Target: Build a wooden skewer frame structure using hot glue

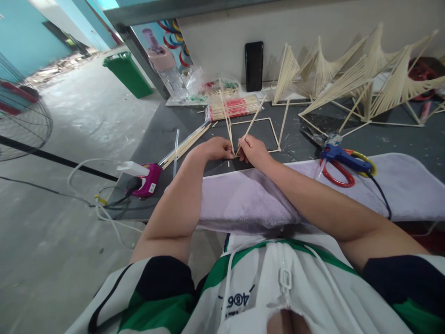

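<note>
A square frame of thin wooden sticks point(251, 121) lies flat on the dark table, with a slanted stick point(284, 121) rising from its right front corner. At the left front corner, thin upright sticks point(225, 109) lean up and away. My left hand point(219, 148) is closed in a pinch at the base of these uprights; the fingertips partly hide the corner. Between the thumb and fingers of my right hand point(254, 149) is a wooden stick point(257, 111), tilted to the upper right, its lower end at that same corner. A short stick offcut point(228, 163) lies just in front.
A blue glue gun point(342, 158) and red-handled scissors point(335, 174) rest on a lilac towel point(239, 197). Loose sticks point(187, 146) and a magenta power adapter point(150, 180) lie left. Behind stand a stick pack point(234, 108), phone point(254, 67), bottle point(168, 69) and fanned stick models point(359, 86).
</note>
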The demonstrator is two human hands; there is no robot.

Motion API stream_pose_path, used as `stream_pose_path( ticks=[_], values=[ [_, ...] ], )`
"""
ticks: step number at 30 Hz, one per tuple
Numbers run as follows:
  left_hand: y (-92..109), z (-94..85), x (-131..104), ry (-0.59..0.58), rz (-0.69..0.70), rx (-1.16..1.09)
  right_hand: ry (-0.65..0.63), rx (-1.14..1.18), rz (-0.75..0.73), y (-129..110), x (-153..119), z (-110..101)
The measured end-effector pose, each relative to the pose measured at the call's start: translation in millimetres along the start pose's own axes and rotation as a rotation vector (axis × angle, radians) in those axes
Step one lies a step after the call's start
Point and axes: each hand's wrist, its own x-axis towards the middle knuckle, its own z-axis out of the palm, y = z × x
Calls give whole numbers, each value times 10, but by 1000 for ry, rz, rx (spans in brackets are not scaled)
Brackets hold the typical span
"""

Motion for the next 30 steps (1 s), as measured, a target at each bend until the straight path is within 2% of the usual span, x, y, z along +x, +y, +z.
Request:
stream_pose_path(
  ticks=[22,30],
  values=[
    [-18,4,10,2,18,-16,-2,10,-39,96,33,33],
    [3,-5,1,-5,6,-39,-5,-19,-24,48,13,16]
  ],
)
